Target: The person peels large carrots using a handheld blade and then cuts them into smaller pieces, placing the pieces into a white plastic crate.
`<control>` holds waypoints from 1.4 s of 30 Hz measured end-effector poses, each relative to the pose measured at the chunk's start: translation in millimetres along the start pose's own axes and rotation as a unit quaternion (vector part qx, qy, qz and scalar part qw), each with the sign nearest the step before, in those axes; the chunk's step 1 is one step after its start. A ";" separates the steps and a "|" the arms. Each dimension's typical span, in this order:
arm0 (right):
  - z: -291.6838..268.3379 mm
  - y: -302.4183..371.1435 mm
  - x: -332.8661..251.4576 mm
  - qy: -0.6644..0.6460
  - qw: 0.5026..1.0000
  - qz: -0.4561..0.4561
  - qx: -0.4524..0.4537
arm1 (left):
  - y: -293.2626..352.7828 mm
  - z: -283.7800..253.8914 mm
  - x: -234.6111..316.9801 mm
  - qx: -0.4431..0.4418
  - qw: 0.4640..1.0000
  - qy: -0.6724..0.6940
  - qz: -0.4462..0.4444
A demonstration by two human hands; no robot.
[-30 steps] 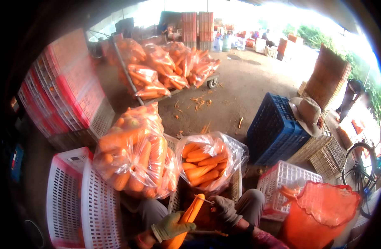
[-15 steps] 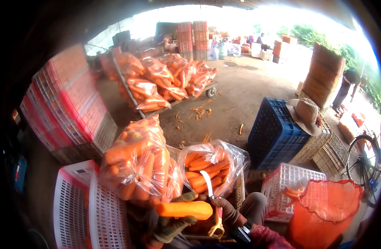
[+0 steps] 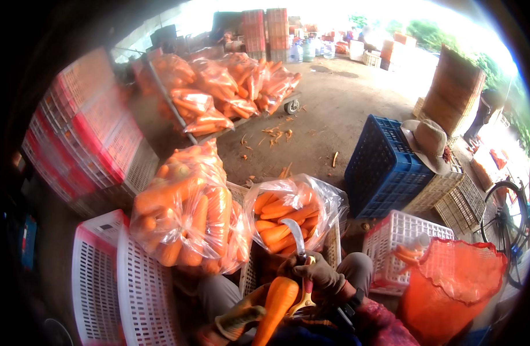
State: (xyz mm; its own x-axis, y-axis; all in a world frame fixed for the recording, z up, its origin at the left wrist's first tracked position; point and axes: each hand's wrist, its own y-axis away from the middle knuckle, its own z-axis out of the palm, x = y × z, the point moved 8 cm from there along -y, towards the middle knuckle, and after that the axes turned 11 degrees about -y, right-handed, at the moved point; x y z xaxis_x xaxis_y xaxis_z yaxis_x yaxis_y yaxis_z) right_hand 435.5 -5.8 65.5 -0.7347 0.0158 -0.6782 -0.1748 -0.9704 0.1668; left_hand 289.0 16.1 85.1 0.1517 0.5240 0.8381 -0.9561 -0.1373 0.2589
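Observation:
In my left hand (image 3: pixel 242 317), gloved in olive-brown, a thick orange carrot (image 3: pixel 278 305) is held with its broad end up, slanting toward the lower edge. My right hand (image 3: pixel 321 275), in a dark glove, grips a curved-blade knife (image 3: pixel 295 232), the blade pointing away from me. From the same fist a yellow-headed peeler (image 3: pixel 303 304) hangs close beside the carrot; whether knife and peeler are one tool I cannot tell. Just beyond the hands stands an opened clear bag of carrots (image 3: pixel 282 213), partly in a beige crate (image 3: pixel 334 245). A fuller clear bag of carrots (image 3: pixel 190 213) leans to its left.
White slotted crates (image 3: pixel 146 288) stand at my left, under a tall red-and-white crate stack (image 3: pixel 92 127). To the right are a white crate (image 3: pixel 392 248), an orange mesh sack (image 3: pixel 449 288) and a blue crate (image 3: pixel 374 167) beside a hat (image 3: pixel 427 141). Ahead, a cart (image 3: pixel 230 128) carries bagged carrots.
The carrot has turned from lying crosswise to slanting upright, its broad end now beside the peeler. My right hand has shifted slightly up, and the view has tilted down.

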 end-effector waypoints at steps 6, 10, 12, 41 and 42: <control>11.5 36.1 -29.3 0.552 0.754 -0.337 0.114 | -11.8 -57.6 -22.3 0.192 0.963 -0.188 -0.010; 30.6 48.9 -8.0 0.642 0.692 -0.330 0.038 | -11.7 -50.8 -3.4 0.191 0.955 -0.220 0.042; 32.9 43.6 -3.8 0.672 0.668 -0.316 0.034 | -11.3 -46.1 3.9 0.199 0.950 -0.232 0.057; -7.0 12.1 44.3 0.209 0.973 0.032 0.090 | 2.3 -48.0 -18.1 0.052 0.989 0.073 -0.115; 23.1 12.1 25.8 0.114 0.990 0.057 0.060 | 4.9 -46.9 -19.5 0.034 0.981 0.146 -0.123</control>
State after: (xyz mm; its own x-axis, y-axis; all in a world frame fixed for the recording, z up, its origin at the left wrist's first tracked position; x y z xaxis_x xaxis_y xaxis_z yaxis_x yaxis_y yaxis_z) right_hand 399.3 -11.6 66.5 -0.5892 -0.1599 -0.7920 -0.1857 -0.9272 0.3253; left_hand 269.6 44.7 47.5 0.2876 0.7650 0.5762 -0.8794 -0.0274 0.4753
